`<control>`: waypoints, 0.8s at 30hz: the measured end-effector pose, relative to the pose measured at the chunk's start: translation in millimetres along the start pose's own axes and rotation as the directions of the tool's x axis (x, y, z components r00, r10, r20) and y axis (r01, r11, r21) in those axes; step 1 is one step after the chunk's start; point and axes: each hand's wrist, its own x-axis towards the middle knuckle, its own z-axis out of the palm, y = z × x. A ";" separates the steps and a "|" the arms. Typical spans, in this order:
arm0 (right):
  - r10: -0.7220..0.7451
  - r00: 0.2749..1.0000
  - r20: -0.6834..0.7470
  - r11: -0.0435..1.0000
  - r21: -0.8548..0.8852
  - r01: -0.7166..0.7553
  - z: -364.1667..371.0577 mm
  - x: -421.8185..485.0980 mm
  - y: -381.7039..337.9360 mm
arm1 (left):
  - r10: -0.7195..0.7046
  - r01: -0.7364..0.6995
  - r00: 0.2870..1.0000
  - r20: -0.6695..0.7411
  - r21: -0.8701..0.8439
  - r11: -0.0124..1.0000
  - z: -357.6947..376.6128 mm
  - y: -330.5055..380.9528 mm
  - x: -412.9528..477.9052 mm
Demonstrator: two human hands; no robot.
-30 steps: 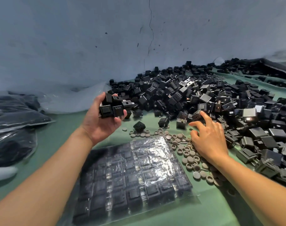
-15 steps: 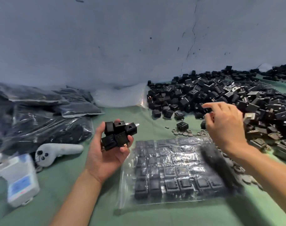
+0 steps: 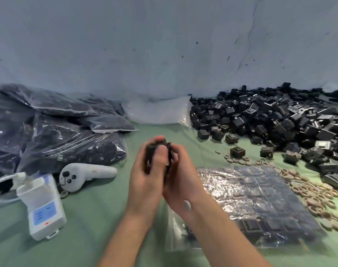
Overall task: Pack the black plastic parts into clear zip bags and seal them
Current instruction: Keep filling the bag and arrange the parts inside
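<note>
Head view: left hand [image 3: 145, 182] and right hand [image 3: 183, 184] clasp several parts [image 3: 150, 151] between them. Judged light, rigid, smooth; the loose cluster may spill, so cup both sides.

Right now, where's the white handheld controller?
Head view, left side: the white controller lies on the green cloth, in front of the filled bags and right of the white box.

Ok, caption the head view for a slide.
Left hand and right hand clasp black parts beside a clear zip bag of parts on the green table.
</note>
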 end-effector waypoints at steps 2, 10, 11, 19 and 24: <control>0.024 0.998 0.059 0.989 0.141 -0.032 -2.3 1.1 6.8 | 0.221 -0.246 0.969 0.108 0.410 0.878 1.6 -10.4 -5.2; -0.006 0.998 0.065 0.963 0.268 -0.012 -34.8 2.9 11.8 | 0.186 -0.315 0.944 0.272 0.579 0.752 9.2 -31.4 -16.2; 0.007 0.998 0.066 0.961 0.276 -0.025 -35.5 3.3 9.9 | 0.205 -0.328 0.941 0.271 0.566 0.756 10.3 -30.2 -17.8; 0.122 0.981 -0.148 0.908 0.416 -0.050 -37.2 0.5 6.9 | 0.342 -0.349 0.933 0.112 0.515 0.783 12.8 -19.0 -25.3; 0.056 0.986 -0.157 0.861 0.508 0.032 -43.8 -3.3 -18.2 | 0.364 -0.372 0.925 0.109 0.449 0.812 10.6 -16.6 -33.3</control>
